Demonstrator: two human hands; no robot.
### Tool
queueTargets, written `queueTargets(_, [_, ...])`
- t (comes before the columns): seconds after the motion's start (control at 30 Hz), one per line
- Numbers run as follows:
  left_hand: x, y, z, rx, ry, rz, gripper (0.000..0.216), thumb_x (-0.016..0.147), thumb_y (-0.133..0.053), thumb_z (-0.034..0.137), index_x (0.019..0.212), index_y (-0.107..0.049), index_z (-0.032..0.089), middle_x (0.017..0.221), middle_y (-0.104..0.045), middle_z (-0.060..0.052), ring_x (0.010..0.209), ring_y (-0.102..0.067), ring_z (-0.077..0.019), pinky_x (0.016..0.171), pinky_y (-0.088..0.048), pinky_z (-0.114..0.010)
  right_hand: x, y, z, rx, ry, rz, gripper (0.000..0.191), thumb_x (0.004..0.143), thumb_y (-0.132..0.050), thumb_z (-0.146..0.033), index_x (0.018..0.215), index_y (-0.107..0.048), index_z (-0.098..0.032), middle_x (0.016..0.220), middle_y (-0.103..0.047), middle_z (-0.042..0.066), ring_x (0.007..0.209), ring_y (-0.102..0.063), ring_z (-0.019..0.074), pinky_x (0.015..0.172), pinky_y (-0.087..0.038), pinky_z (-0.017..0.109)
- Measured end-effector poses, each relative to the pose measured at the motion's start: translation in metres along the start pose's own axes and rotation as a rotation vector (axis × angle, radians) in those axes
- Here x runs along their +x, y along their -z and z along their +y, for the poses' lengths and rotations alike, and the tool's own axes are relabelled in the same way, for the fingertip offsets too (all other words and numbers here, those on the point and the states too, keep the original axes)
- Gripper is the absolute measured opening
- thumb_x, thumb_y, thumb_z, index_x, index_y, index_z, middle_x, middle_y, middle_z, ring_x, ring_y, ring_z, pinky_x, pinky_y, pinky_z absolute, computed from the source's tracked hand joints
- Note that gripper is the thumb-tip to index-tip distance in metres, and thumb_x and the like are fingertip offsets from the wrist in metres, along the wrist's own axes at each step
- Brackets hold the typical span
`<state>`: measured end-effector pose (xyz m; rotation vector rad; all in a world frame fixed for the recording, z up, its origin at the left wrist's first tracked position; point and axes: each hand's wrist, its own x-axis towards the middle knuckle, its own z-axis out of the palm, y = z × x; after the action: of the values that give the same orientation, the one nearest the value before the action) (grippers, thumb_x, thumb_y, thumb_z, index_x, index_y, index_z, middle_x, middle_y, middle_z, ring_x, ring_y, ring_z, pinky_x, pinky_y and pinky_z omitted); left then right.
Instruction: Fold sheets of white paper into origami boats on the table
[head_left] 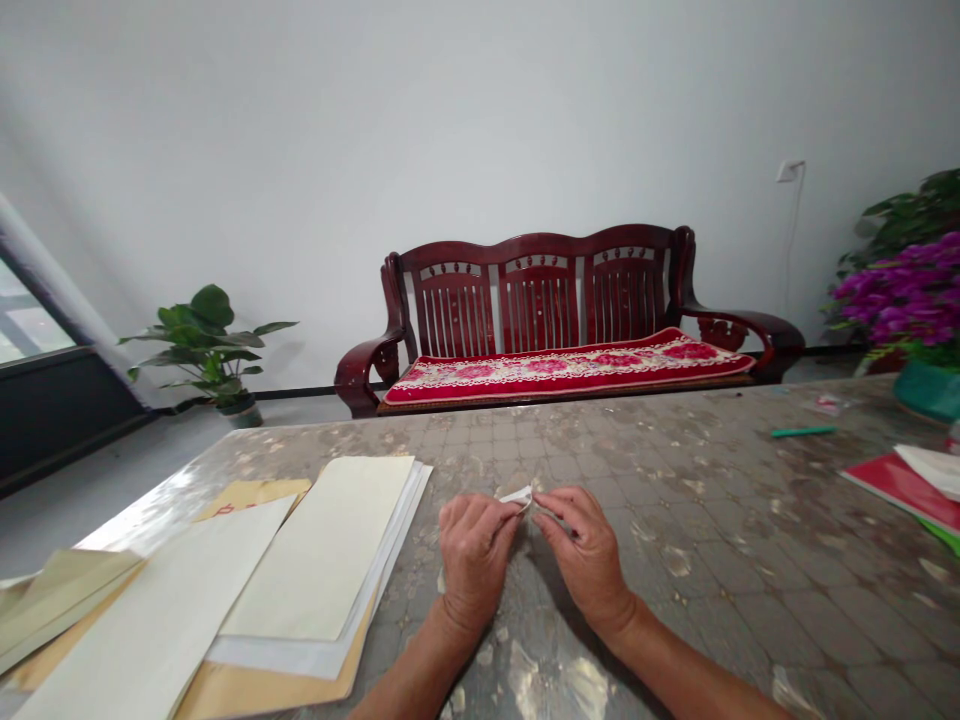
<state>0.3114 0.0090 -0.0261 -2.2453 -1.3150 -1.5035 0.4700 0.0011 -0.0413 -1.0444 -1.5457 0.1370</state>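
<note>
Hands: both meet low over counter [712,520], approx. mid-view; forearms angle in from near edge.
L hand [476,545]: fingers curled in, thumb pressed vs. index; has white piece [516,496] in a tight pinch.
R hand [589,555]: thumb & index a little apart, index tip at piece's R end; can't tell if it grips or only touches.
White piece: btwn the 2 hands, poking up past L thumb; small, thin, looks folded, prob. paper.
Hold, why: L pinch prob. steadies it, leaving R fingertips at the edge; sth. so small suits tips, not palm.
Paper stack [300,590]: L of L hand, apart from it; sheets overlap, prob. put there for easy L reach.
Green pen [804,432]: far R, well apart from R hand.
Red booklet [885,478]: nr. R edge, w/ white paper on top.
</note>
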Motion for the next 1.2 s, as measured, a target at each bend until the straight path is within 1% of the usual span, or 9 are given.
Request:
queueTargets(0.13, [-0.0014,-0.0002,-0.0009,-0.008,-0.013,-0.006,0.012,0.091,-0.062,0.027,0.083,-0.071,0.025,0.076,-0.069,0.000,0.077,-0.057,-0.0178,0.077,-0.035,-0.033,0.0003,0.0001,-0.0027,0.010,-0.021,0.001,0.014,0.089,-0.063,-0.028,0.100,-0.072,-0.027,0.092,-0.066,0.003,0.089,-0.061,0.0178,0.079,-0.052,0.031])
queueTargets(0.27, [-0.0013,-0.0003,-0.0005,-0.020,-0.016,-0.011,0.012,0.091,-0.063,0.028,0.083,-0.071,0.025,0.076,-0.069,0.000,0.077,-0.057,-0.0177,0.078,-0.035,-0.033,0.0018,0.0002,-0.0046,0.009,-0.024,0.008,0.011,0.088,-0.064,-0.028,0.095,-0.072,-0.026,0.090,-0.065,0.003,0.088,-0.062,0.0181,0.078,-0.052,0.031])
queueTargets(0.47, [-0.0006,0.0016,0.0006,-0.045,-0.038,-0.036,0.013,0.092,-0.062,0.028,0.083,-0.072,0.027,0.075,-0.069,0.000,0.077,-0.057,-0.0177,0.077,-0.035,-0.033,0.0053,0.0017,-0.0033,0.022,0.022,-0.021,0.006,0.088,-0.064,-0.026,0.085,-0.069,-0.024,0.087,-0.067,0.003,0.087,-0.061,0.0179,0.078,-0.050,0.031])
queueTargets(0.6, [-0.0006,0.0018,-0.0008,-0.063,-0.064,-0.040,0.012,0.092,-0.062,0.028,0.085,-0.072,0.027,0.076,-0.069,0.000,0.077,-0.058,-0.0171,0.077,-0.035,-0.033,0.0056,0.0026,-0.0010,0.051,0.053,-0.061,0.005,0.089,-0.063,-0.026,0.088,-0.067,-0.024,0.084,-0.069,0.001,0.083,-0.061,0.0166,0.075,-0.049,0.029])
queueTargets(0.73, [0.0003,0.0029,-0.0012,-0.046,-0.101,-0.049,0.012,0.092,-0.061,0.027,0.086,-0.072,0.026,0.076,-0.069,0.000,0.077,-0.058,-0.0169,0.077,-0.035,-0.033,0.0062,0.0042,0.0000,0.040,0.089,-0.095,0.008,0.091,-0.062,-0.029,0.089,-0.069,-0.024,0.081,-0.069,0.002,0.079,-0.061,0.0168,0.073,-0.048,0.030])
queueTargets(0.9, [0.0003,0.0041,0.0002,-0.019,-0.122,-0.060,0.013,0.092,-0.060,0.027,0.084,-0.070,0.026,0.074,-0.068,0.000,0.077,-0.058,-0.0174,0.077,-0.036,-0.034,0.0077,0.0050,0.0004,0.038,0.112,-0.095,0.013,0.092,-0.059,-0.028,0.086,-0.069,-0.024,0.078,-0.067,0.001,0.076,-0.060,0.0166,0.070,-0.048,0.030])
queueTargets(1.0, [-0.0011,0.0021,0.0002,-0.025,-0.103,-0.040,0.013,0.092,-0.062,0.029,0.082,-0.069,0.025,0.075,-0.067,0.000,0.077,-0.058,-0.0172,0.077,-0.037,-0.033,0.0079,0.0043,0.0006,0.038,0.109,-0.088,0.015,0.093,-0.057,-0.028,0.085,-0.069,-0.024,0.077,-0.066,0.001,0.075,-0.059,0.0164,0.069,-0.047,0.029])
queueTargets(1.13, [-0.0020,-0.0017,0.0001,-0.073,-0.050,0.039,0.011,0.092,-0.061,0.030,0.086,-0.065,0.022,0.081,-0.069,-0.002,0.080,-0.060,-0.0175,0.079,-0.040,-0.033,0.0074,0.0034,0.0005,0.045,0.103,-0.098,0.015,0.094,-0.056,-0.027,0.088,-0.069,-0.024,0.079,-0.066,0.002,0.077,-0.059,0.0163,0.071,-0.048,0.029])
queueTargets(1.2, [-0.0014,-0.0025,0.0008,-0.106,-0.054,0.030,0.007,0.092,-0.061,0.028,0.089,-0.065,0.023,0.083,-0.070,-0.001,0.082,-0.062,-0.0175,0.081,-0.041,-0.033,0.0070,0.0031,-0.0002,0.053,0.103,-0.103,0.014,0.094,-0.056,-0.026,0.089,-0.069,-0.024,0.080,-0.066,0.002,0.077,-0.060,0.0159,0.071,-0.048,0.028])
